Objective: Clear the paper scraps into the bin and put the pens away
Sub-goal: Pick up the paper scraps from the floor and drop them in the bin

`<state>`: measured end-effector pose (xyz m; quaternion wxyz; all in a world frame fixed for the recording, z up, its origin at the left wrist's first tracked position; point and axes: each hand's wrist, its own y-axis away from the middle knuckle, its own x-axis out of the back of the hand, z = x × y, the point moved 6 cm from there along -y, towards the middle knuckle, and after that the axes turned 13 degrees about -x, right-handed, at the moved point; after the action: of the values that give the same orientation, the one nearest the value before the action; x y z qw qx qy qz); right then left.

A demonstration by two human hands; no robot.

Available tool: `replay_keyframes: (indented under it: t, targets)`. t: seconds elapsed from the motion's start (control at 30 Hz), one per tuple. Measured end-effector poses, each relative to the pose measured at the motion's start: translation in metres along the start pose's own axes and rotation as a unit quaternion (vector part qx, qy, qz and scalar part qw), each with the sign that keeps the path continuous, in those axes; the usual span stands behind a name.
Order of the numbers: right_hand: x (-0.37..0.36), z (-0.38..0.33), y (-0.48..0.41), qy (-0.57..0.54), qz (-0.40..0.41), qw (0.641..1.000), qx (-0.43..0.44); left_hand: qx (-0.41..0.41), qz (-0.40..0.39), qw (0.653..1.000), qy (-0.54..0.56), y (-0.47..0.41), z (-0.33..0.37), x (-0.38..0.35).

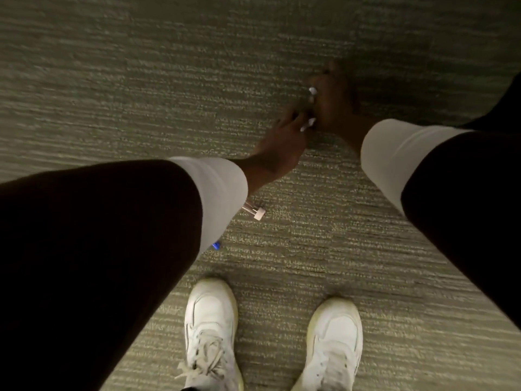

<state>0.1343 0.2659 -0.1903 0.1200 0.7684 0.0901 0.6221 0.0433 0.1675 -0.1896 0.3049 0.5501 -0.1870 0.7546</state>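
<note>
I am looking straight down at a grey-green carpet [112, 94]. Both arms, in dark sleeves with white cuffs, reach down to it. My left hand [282, 145] and my right hand [335, 105] meet fingertip to fingertip just above the carpet. Small white bits [311, 93] show between the fingers; blur and dim light hide whether they are paper scraps or nails. A small blue piece [216, 245], perhaps a pen end, peeks out from under my left sleeve. No bin is in view.
My two white sneakers [211, 331] [335, 342] stand on the carpet at the bottom of the view. A pinkish metallic piece [255, 213] sticks out below the left cuff. Carpet fills the rest of the frame.
</note>
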Motion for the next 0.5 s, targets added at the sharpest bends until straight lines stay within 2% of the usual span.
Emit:
replay_keyframes:
  t: [0.1, 0.2, 0.23, 0.3, 0.37, 0.43, 0.5]
  targets:
    - [0.002, -0.009, -0.001, 0.056, -0.001, 0.998, 0.013, -0.02, 0.023, 1.0, -0.008, 0.007, 0.004, 0.008]
    - [0.004, -0.013, 0.009, 0.079, 0.023, 0.996, -0.023, -0.026, 0.029, 0.999, -0.011, 0.014, 0.016, 0.025]
    - [0.005, -0.01, 0.018, 0.074, 0.013, 0.996, -0.04, -0.002, 0.027, 1.0, -0.01, 0.02, 0.016, 0.026]
    - [0.007, -0.002, 0.041, 0.007, -0.018, 0.998, -0.061, 0.119, 0.056, 0.99, 0.043, 0.04, 0.009, 0.032]
    - [0.013, 0.009, 0.076, -0.076, -0.025, 0.991, -0.112, 0.239, 0.111, 0.958, 0.111, 0.067, 0.004, 0.038]
    - [0.021, 0.015, 0.114, -0.143, -0.022, 0.975, -0.167, 0.319, 0.129, 0.925, 0.16, 0.093, 0.01, 0.042]
    - [0.023, 0.013, 0.152, -0.191, -0.072, 0.962, -0.181, 0.368, 0.112, 0.903, 0.194, 0.114, 0.028, 0.048]
